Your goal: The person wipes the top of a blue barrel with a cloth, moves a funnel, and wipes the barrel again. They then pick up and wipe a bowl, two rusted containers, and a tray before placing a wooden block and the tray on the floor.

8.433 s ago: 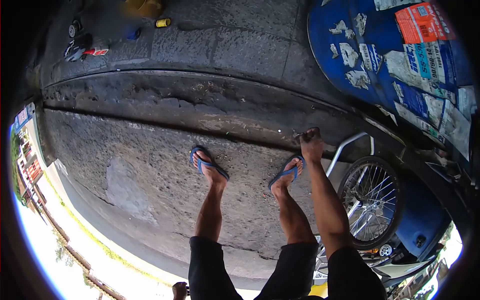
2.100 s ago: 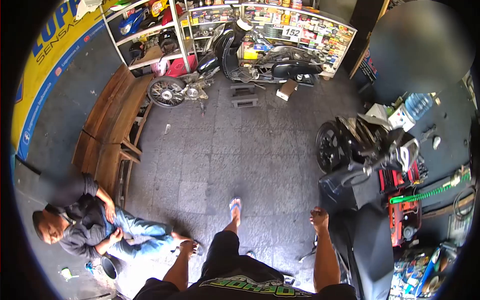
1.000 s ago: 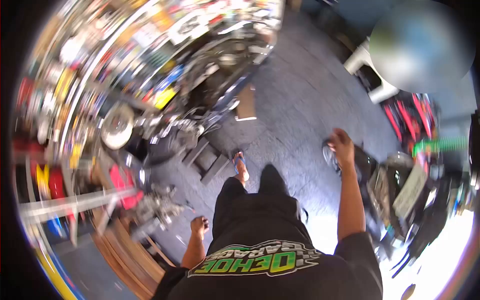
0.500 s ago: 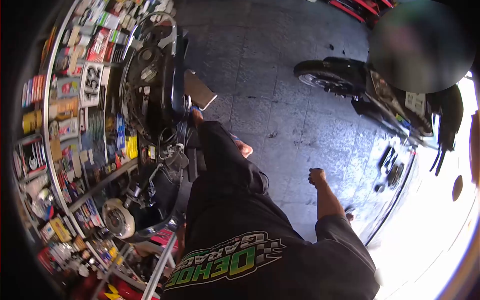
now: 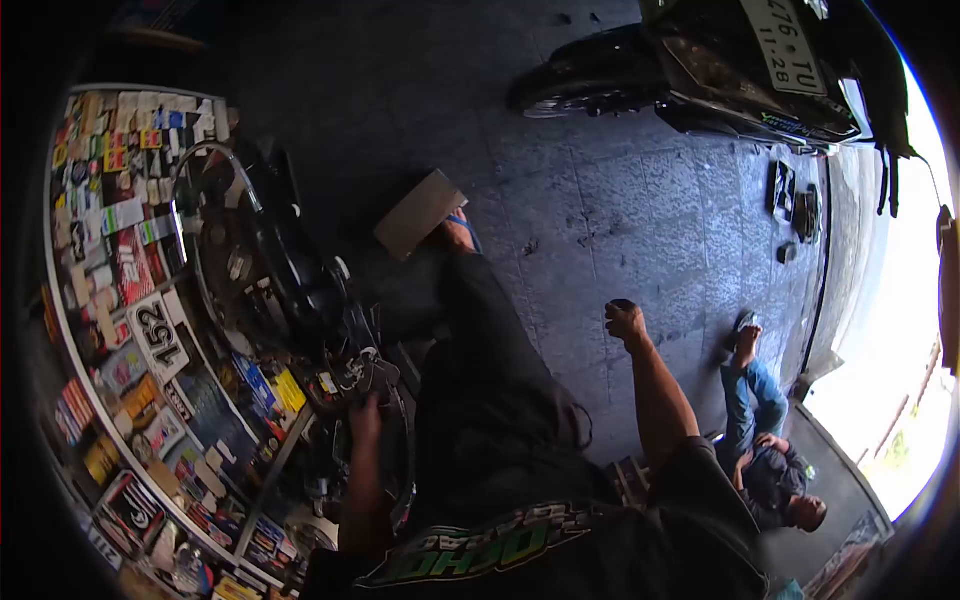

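Observation:
My left hand (image 5: 367, 412) is at the metal parts and handlebar area of the dark motorcycle (image 5: 300, 270) on the left; its fingers are too dark to make out. My right hand (image 5: 626, 322) is a fist held over the floor, with a small dark thing showing at its top that I cannot make out. My foot (image 5: 458, 235), in a blue-strapped sandal, is beside a flat brown board (image 5: 420, 214).
Shelves (image 5: 62, 330) packed with boxed parts stand at the left. Another motorcycle (image 5: 690, 80) with a licence plate is at the upper right. A seated person (image 5: 765, 430) in jeans is at the lower right. Dark items (image 5: 808, 212) lie near the doorway.
The view has turned and shifted. My left hand, mostly hidden before, now shows at the motorcycle. The seated person has come into view, and the right fist remains raised.

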The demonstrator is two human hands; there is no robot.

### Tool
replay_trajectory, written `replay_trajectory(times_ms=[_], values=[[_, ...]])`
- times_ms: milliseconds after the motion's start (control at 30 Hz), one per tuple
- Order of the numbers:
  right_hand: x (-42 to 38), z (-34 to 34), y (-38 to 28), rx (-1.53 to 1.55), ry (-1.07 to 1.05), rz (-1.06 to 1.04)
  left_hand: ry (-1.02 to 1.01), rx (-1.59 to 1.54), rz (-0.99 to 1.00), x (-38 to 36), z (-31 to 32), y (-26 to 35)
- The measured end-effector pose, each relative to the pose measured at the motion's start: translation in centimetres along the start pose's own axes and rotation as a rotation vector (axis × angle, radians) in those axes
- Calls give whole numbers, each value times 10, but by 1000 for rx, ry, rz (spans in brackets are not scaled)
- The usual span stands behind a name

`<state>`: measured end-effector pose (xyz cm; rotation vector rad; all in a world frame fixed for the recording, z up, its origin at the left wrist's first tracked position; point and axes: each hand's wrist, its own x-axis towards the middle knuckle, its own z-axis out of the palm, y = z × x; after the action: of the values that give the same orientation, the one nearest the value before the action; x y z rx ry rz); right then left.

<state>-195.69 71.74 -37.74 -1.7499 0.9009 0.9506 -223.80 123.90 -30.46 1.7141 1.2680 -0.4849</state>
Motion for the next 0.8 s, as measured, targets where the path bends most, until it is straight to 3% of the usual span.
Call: replay_trajectory(times_ms=[33,67,133,200,267,333,433,467,533,600,700,767,800], values=[[13,-6,4,-2,38,12,45,108,129,13,10,10],[32,-8,8,8,95,11,28,118,125,28,22,18],[83,-4,20,67,183,80,1,-140,-57,55,50,33],[170,11,33,114,262,116,-33,-181,-139,94,85,55],[272,22,73,488,258,122,-68,-237,-236,157,137,43],[368,40,108,419,379,276,-135,23,-224,225,171,12],[469,76,139,355,596,426,-107,-117,-299,292,237,27],[488,83,146,424,432,416,-110,-101,-324,312,254,24],[511,132,159,511,241,398,-106,76,-89,343,281,18],[515,167,164,465,160,400,-110,96,-23,368,297,24],[514,128,164,262,365,321,-55,142,162,402,306,34],[520,71,167,20,715,74,6,175,273,425,316,53],[508,64,155,-118,800,-236,112,234,346,433,318,65]])
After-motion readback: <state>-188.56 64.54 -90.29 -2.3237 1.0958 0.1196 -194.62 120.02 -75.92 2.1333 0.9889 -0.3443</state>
